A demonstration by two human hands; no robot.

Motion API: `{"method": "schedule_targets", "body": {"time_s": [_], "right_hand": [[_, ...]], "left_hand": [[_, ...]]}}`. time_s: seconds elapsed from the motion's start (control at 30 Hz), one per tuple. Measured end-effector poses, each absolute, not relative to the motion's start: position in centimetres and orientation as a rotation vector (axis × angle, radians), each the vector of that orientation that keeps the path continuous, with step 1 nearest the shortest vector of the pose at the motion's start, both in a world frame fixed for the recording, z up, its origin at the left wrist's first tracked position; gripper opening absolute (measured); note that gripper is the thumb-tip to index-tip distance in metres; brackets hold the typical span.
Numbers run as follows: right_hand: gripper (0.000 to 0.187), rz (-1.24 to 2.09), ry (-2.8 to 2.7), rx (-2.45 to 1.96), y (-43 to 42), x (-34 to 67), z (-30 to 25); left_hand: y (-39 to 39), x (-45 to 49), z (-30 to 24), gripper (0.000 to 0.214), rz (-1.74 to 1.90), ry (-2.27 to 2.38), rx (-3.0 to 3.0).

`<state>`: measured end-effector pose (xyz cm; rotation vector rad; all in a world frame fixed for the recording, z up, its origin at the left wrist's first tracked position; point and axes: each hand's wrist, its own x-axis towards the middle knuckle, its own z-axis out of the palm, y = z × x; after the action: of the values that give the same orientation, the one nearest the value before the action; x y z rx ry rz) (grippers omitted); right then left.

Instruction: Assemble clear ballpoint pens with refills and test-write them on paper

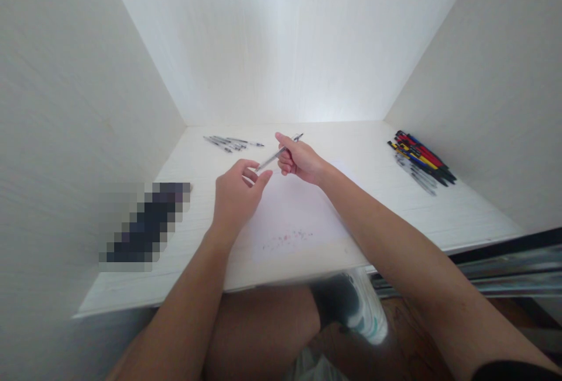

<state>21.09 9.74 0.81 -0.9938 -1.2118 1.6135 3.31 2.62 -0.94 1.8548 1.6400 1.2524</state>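
Note:
My right hand (301, 158) is closed around a clear pen (274, 156), held slanting above a white sheet of paper (298, 205). The pen's dark end sticks out past the thumb at the upper right. Its other end reaches down to the fingertips of my left hand (241, 188). The left thumb and fingers are curved with a gap between them; whether they touch the pen I cannot tell. Small coloured marks (287, 237) dot the near part of the paper.
Several clear pens (228, 143) lie at the back left. A pile of coloured pens (424, 158) rests by the right wall, with clear pens (415, 176) beside it. A pixelated dark object (149, 223) is at the left. White walls enclose the desk on three sides.

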Motion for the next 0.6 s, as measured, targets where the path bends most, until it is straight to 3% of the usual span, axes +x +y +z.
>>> {"method": "schedule_targets", "body": {"time_s": [0.23,0.47,0.6], "right_hand": [[0.064,1.597,-1.278,-1.001,9.6,21.07,0.58],[0.063,1.59,-1.293,-0.998,9.76,21.21,0.51],[0.062,1.59,-1.287,-1.008,9.9,21.25,0.41]], "left_hand": [[2.52,3.17,-0.82,0.024,1.321,1.633,1.832],[2.56,3.22,-0.42,0.041,1.24,1.63,1.874],[2.63,3.26,-0.56,0.037,1.281,1.643,1.817]]}}
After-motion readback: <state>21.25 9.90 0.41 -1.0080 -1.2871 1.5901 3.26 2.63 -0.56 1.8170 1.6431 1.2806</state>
